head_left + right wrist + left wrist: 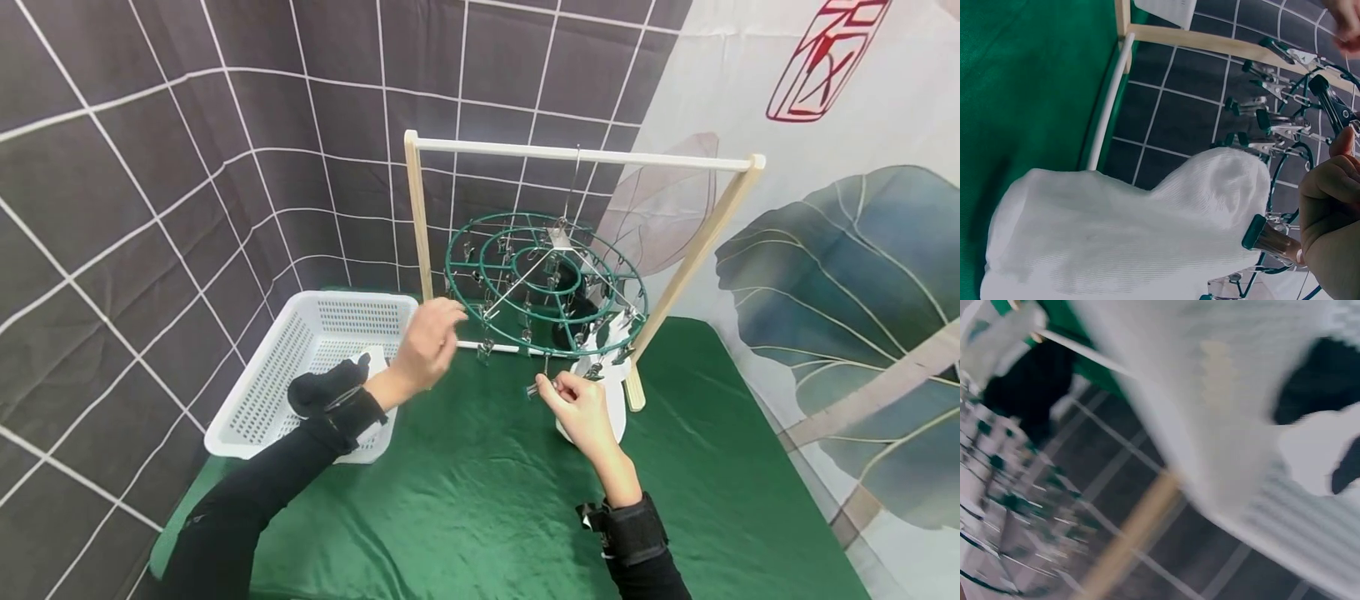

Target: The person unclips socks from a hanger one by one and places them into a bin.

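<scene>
My right hand (581, 408) pinches a metal clip (1334, 106) with green tips at the near rim of a round green clip hanger (480, 287). Beside that hand, a white sock (1116, 231) hangs from another clip (1266, 237). My left hand (430, 343) is raised near the right rim of a white plastic basket (251, 400), fingers loosely bent and nothing visible in them. Inside the basket lie a black sock (1325, 381) and white cloth (1319, 450). Blur softens the left wrist view, and the left hand is outside it.
A wooden stand with a white top bar (510, 150) carries the hanger by its hook. Black cloth (573, 321) hangs at the hanger's back right. Several unused clips dangle round the rings. Green cloth (465, 500) covers the table, with a dark gridded curtain (315, 125) behind.
</scene>
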A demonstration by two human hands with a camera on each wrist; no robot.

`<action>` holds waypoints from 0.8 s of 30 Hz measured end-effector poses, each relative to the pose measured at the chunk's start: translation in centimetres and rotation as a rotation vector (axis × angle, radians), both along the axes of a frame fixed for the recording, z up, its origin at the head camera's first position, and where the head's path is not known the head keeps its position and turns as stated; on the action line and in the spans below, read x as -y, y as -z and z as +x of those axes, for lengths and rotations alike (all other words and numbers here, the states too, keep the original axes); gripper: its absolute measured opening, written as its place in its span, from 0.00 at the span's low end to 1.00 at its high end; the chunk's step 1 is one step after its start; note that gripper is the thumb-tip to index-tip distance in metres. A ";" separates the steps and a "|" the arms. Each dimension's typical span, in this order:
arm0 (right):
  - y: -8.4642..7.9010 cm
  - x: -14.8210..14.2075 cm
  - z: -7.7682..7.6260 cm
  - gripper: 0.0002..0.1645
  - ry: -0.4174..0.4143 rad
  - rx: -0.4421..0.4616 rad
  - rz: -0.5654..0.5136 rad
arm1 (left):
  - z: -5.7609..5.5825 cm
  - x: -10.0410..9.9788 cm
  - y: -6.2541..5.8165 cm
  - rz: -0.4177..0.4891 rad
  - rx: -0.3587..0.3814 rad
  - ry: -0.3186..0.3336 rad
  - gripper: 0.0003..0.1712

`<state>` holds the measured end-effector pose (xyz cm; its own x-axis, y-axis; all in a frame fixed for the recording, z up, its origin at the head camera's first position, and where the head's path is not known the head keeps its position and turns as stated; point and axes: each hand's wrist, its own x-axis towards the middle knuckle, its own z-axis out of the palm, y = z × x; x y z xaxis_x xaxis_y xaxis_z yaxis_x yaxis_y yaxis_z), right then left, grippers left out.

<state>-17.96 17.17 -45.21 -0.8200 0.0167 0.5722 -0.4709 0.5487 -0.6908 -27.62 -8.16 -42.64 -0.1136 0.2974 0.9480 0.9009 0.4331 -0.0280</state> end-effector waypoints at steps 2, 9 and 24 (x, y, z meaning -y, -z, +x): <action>0.0 0.0 0.0 0.27 0.000 0.008 0.003 | 0.8 -1.5 -0.6 -0.083 -0.068 0.066 0.17; 0.1 0.1 -0.1 0.28 -0.034 -0.024 0.004 | 2.4 -4.7 -1.4 -0.298 -0.055 0.132 0.17; 0.2 -0.7 0.5 0.16 0.030 -0.113 -0.074 | 2.6 -5.4 -0.6 -0.280 0.145 0.048 0.15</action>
<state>-17.41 17.91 -45.41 -0.7487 0.0856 0.6573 -0.5322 0.5134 -0.6731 -25.07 -2.72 -42.00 -0.2209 0.5530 0.8034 0.9236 0.3832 -0.0098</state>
